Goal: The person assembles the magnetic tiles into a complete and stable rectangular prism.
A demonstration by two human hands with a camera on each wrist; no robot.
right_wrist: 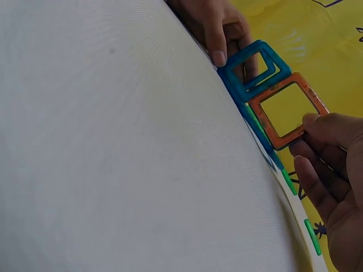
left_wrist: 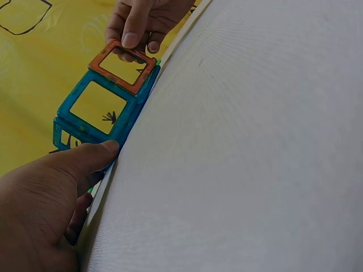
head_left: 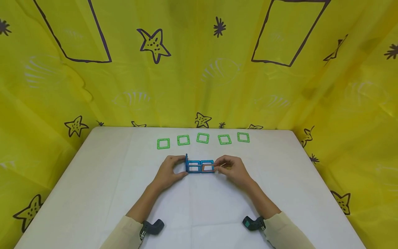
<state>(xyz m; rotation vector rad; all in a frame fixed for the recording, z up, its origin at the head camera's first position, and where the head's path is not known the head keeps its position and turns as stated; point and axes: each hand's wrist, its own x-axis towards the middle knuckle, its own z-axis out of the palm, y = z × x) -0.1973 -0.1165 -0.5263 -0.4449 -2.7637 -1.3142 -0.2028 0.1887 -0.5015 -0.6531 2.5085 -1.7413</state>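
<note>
In the head view, blue square magnetic tiles lie flat on the white table, with one blue end tile upright at their left. Another blue tile stands on edge along the row in the left wrist view. My left hand grips the left end, thumb on the near side and fingers at the far side. My right hand pinches an orange square tile between thumb and fingers. That orange tile is upright beside the standing blue one, above the flat right-hand tile; whether their edges touch I cannot tell.
Several green square tiles, one of them a green tile at the left, lie spaced in a row behind the blue ones. The white table ends at a yellow patterned curtain at the back and sides.
</note>
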